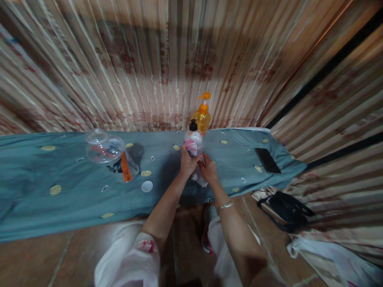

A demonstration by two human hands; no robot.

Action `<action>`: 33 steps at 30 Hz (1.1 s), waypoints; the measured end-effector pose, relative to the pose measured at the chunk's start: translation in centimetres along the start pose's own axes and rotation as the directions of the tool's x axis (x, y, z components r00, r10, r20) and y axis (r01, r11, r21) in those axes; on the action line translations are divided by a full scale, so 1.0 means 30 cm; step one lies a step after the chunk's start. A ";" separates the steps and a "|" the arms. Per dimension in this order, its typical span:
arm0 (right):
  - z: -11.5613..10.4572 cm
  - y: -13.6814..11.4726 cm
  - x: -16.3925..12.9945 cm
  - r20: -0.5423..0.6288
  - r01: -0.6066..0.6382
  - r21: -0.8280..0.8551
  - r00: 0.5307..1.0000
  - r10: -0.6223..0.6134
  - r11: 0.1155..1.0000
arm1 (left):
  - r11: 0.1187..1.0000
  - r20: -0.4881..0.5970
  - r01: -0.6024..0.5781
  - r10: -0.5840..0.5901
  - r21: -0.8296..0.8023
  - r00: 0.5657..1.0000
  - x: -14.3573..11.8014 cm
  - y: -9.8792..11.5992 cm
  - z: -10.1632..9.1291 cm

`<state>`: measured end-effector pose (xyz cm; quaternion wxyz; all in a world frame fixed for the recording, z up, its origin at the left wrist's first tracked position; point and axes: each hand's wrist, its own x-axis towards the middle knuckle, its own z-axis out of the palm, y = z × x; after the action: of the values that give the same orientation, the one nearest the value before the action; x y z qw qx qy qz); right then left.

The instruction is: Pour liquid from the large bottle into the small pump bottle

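My left hand (188, 163) is wrapped round a clear plastic bottle (193, 141) with a black cap and a pink and white label. It is held up over the cloth-covered surface. Close against its lower part is my right hand (208, 169), fingers closed on a crumpled white tissue or cloth (200, 177) that hangs below the palm. Just behind the held bottle stands a yellow pump bottle (202, 117) with an orange pump head. The bottle's base is hidden by my fingers.
A large transparent jar (115, 153) with an orange label is at left, near a small white lid (147, 186). A black phone (267, 161) lies at right on the teal cloth (74, 203). Pleated curtains (143, 71) rise behind. A black bag (287, 209) is low at right.
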<state>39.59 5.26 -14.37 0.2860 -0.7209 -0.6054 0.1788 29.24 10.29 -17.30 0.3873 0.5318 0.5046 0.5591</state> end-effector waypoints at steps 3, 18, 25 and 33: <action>-0.002 -0.006 0.010 0.007 -0.044 -0.045 0.999 0.045 0.998 | 1.000 0.001 0.015 -0.015 0.010 1.000 0.012 0.009 0.020; -0.031 -0.009 0.028 0.000 -0.078 -0.185 0.997 0.080 0.980 | 1.000 -0.001 0.027 -0.027 -0.003 1.000 0.002 0.004 0.094; -0.066 -0.019 0.073 0.030 -0.077 -0.267 0.996 0.088 0.961 | 1.000 0.006 0.023 -0.023 -0.008 1.000 -0.015 0.002 0.100; -0.062 -0.004 0.083 0.056 -0.062 -0.300 0.995 0.083 0.952 | 1.000 0.002 0.015 -0.015 0.007 1.000 -0.014 -0.011 0.106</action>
<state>41.12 7.32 -12.63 0.1466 -0.7710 -0.6079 0.1202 32.38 10.44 -17.93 0.3901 0.5298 0.5102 0.5540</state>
